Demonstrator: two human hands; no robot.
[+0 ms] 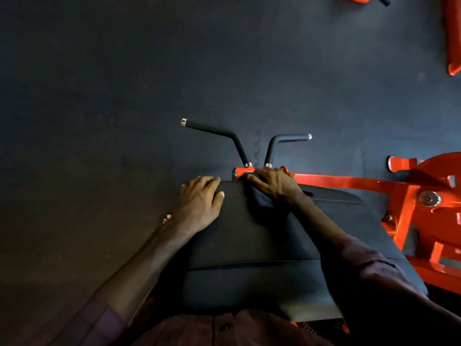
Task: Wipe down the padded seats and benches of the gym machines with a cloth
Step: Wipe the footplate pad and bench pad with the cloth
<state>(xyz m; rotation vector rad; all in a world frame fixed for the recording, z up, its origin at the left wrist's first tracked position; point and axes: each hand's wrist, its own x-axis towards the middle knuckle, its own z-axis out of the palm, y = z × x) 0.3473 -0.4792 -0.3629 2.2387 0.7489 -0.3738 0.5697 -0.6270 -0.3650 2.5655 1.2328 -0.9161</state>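
Observation:
A black padded bench pad (257, 236) of a red gym machine lies below me, running from my body to the far end. My right hand (274, 183) presses a dark cloth (262, 203) flat onto the pad's far right corner, fingers spread over it. My left hand (199, 203) rests on the pad's far left edge, fingers bent over the rim. A seam crosses the pad nearer to me.
Two black foam-grip handles (219, 136) (282, 143) rise from the red frame (349, 182) just beyond the pad. More red frame and a round plate (439, 196) stand at the right. Dark rubber flooring (99, 121) spreads to the left and ahead.

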